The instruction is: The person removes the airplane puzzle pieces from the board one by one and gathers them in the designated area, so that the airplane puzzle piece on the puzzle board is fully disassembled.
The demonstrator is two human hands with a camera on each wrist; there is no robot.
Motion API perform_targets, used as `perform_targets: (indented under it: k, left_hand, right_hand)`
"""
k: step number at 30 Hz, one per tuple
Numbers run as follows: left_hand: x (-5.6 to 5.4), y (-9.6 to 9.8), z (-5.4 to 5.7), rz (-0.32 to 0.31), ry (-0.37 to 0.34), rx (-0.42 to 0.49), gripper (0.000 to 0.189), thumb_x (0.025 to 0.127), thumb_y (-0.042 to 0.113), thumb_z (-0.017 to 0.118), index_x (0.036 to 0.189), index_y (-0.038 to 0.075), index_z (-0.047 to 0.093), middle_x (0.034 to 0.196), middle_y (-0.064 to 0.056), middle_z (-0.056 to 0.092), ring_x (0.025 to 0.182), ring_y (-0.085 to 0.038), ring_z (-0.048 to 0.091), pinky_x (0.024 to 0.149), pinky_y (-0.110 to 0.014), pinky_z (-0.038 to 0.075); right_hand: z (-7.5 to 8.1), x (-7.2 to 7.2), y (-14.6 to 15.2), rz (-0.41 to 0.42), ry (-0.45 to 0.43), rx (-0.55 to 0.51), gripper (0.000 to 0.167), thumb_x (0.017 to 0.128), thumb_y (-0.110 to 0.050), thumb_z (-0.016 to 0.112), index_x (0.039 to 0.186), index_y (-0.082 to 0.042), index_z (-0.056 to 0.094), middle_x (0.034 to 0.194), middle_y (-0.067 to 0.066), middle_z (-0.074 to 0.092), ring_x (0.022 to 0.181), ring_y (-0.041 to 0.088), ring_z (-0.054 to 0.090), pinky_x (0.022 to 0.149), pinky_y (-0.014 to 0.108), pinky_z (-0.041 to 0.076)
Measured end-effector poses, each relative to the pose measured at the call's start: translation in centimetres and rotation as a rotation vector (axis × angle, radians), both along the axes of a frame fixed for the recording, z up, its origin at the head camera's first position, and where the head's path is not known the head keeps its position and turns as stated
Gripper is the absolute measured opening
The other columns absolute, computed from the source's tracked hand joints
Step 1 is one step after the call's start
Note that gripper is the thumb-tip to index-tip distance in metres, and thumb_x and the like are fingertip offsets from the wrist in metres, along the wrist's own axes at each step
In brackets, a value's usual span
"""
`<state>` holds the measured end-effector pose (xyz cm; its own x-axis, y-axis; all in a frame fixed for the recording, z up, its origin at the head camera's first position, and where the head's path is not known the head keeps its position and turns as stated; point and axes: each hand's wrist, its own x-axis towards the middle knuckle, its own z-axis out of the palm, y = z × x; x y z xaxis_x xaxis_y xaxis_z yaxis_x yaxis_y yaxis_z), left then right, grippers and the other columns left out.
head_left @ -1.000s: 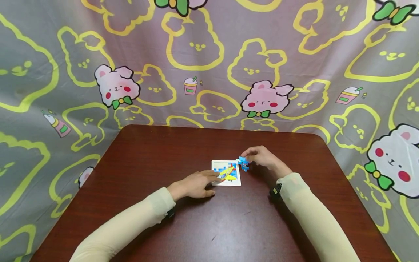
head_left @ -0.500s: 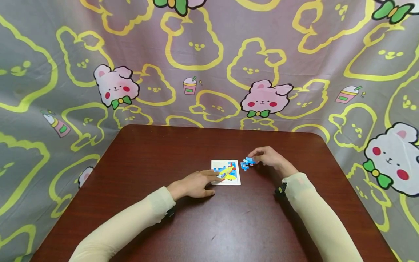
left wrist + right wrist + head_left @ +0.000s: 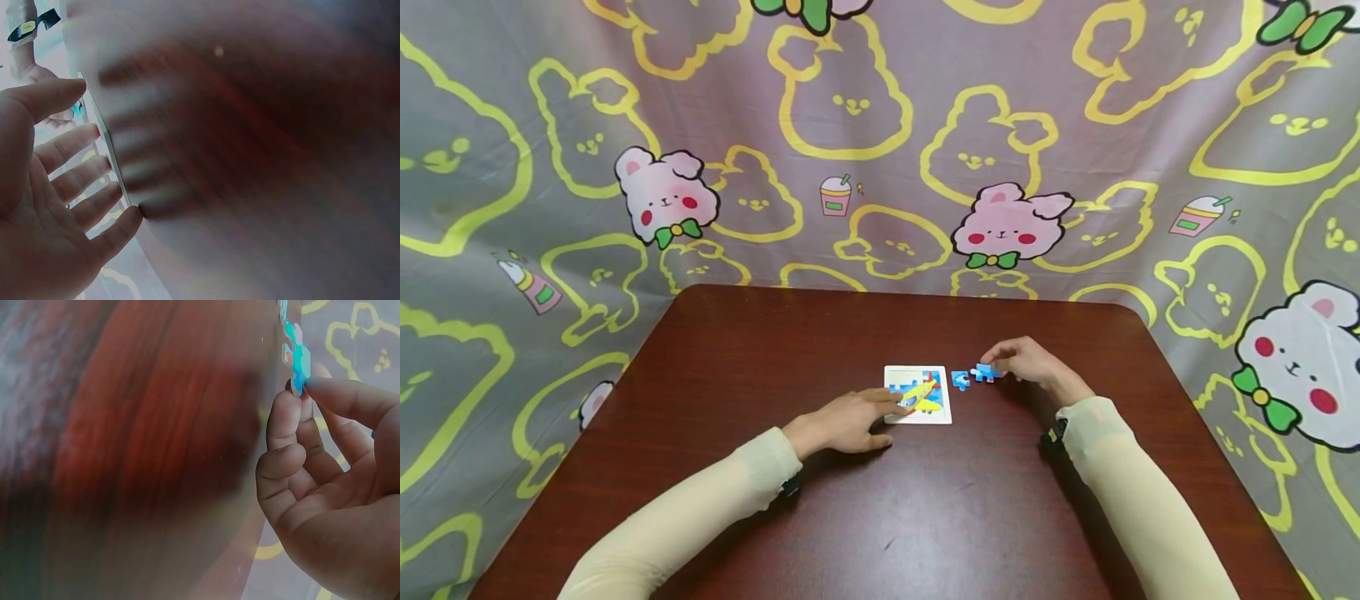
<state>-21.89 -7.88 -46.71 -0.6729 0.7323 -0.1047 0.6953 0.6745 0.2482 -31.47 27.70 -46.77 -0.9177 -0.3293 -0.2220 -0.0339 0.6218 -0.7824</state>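
Note:
A white-rimmed jigsaw tray (image 3: 934, 420) lies on the table, showing a yellow airplane (image 3: 928, 406) against blue and white. My left hand (image 3: 847, 422) rests with straight, spread fingers over the tray's left side, hiding part of the picture. In the left wrist view, its fingertips (image 3: 131, 215) line up along the tray's edge. To the right of the tray, my right hand (image 3: 1032, 364) pinches a blue puzzle piece (image 3: 982, 372) between thumb and fingers; the right wrist view shows this piece (image 3: 301, 359) edge-on. A second blue piece (image 3: 960, 381) lies between it and the tray.
The dark red-brown table (image 3: 820, 517) reaches back to a grey curtain (image 3: 880, 183) with yellow outlines and pink rabbits. Dark bands sit at both wrists, the right one (image 3: 1054, 435) below its sleeve cuff.
My right hand has moved right, away from the tray, with its piece. The two blue pieces, overlapping in view before, now lie apart. The left hand has stayed put.

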Motion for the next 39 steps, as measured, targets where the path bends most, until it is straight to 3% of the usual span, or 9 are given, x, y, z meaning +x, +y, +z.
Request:
perform_targets:
  k: [22,32,39]
  left_hand:
    - [0.0,0.0,0.0,-0.007,0.006,0.007,0.053,0.095,0.035,0.064,0.145,0.023,0.054,0.156,-0.004,0.045,0.147,-0.025,0.039,0.112,-0.052,0.042]
    - [0.2,0.0,0.1,0.004,-0.006,0.009,0.054,0.095,0.035,0.064,0.146,0.023,0.053,0.157,-0.004,0.044,0.148,-0.026,0.038,0.112,-0.054,0.041]
    - [0.2,0.0,0.1,0.006,-0.011,0.008,0.054,0.095,0.035,0.064,0.146,0.023,0.053,0.158,-0.004,0.044,0.148,-0.026,0.037,0.112,-0.056,0.041]
  right_hand:
    - [-0.1,0.2,0.6,0.021,0.010,0.085,0.019,0.095,-0.007,0.061,0.106,-0.006,0.075,0.079,0.006,0.066,0.071,0.021,0.054,0.053,0.027,0.039]
    - [0.1,0.3,-0.1,0.013,0.064,0.081,0.018,0.092,-0.006,0.064,0.106,-0.005,0.075,0.097,0.010,0.074,0.084,0.018,0.063,0.075,0.031,0.049]
    - [0.5,0.4,-2.0,0.026,0.093,0.050,0.019,0.093,-0.009,0.065,0.109,-0.004,0.075,0.106,0.015,0.074,0.085,0.020,0.067,0.078,0.034,0.054]
